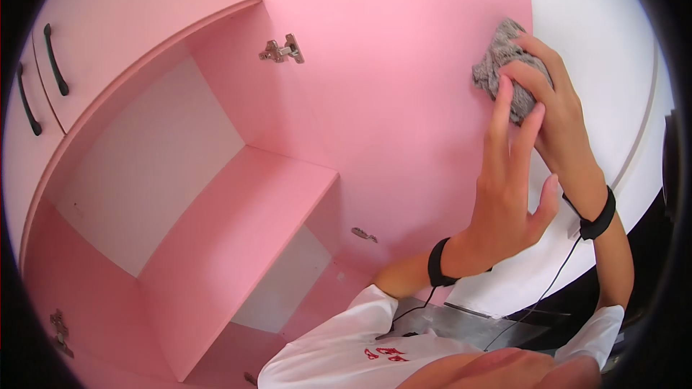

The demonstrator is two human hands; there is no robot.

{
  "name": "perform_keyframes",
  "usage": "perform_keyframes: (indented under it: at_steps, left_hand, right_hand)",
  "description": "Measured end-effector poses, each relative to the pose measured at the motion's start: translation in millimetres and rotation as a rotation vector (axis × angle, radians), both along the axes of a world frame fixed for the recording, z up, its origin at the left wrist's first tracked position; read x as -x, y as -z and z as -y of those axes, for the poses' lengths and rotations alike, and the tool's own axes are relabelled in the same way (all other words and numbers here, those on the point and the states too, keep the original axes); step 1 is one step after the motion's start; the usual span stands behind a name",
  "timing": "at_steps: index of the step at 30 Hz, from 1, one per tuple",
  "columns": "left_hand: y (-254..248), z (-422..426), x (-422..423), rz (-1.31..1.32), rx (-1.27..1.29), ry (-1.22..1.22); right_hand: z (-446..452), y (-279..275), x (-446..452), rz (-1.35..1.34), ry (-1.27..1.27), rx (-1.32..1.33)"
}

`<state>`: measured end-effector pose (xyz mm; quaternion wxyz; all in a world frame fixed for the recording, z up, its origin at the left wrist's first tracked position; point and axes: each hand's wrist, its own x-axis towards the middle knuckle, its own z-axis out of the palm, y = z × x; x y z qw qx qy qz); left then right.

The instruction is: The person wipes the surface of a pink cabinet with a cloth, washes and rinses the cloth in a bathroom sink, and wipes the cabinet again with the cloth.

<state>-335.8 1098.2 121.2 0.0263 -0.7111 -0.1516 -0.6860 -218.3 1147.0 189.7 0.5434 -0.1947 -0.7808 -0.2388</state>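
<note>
A crumpled grey cloth [493,62] is pressed against the inner face of the pink cabinet door [404,79], close to its outer edge. My right hand [559,101] has its fingers bent over the cloth and grips it. Just below, my left hand [501,187] is raised with its fingers stretched and apart and its thumb out to the side. Its fingertips overlap the cloth's lower part in view; whether they touch it I cannot tell. Both wrists wear black bands with thin cables.
The pink cabinet stands open at left, with a middle shelf [238,223] inside. Metal hinges [282,49] join the door to it. Upper doors with dark handles [55,60] are at top left. A white panel [584,0] lies beyond the door's edge.
</note>
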Motion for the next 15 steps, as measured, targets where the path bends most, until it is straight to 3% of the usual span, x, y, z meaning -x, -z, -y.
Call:
perform_keyframes:
  at_steps: [7,15]
  left_hand:
    - [13,12,19,-0.038,0.048,-0.077]
    - [-7,10,90,0.055,-0.008,0.064]
  right_hand:
    - [-7,13,9,0.063,-0.042,-0.043]
    - [3,-27,90,0.168,0.013,-0.111]
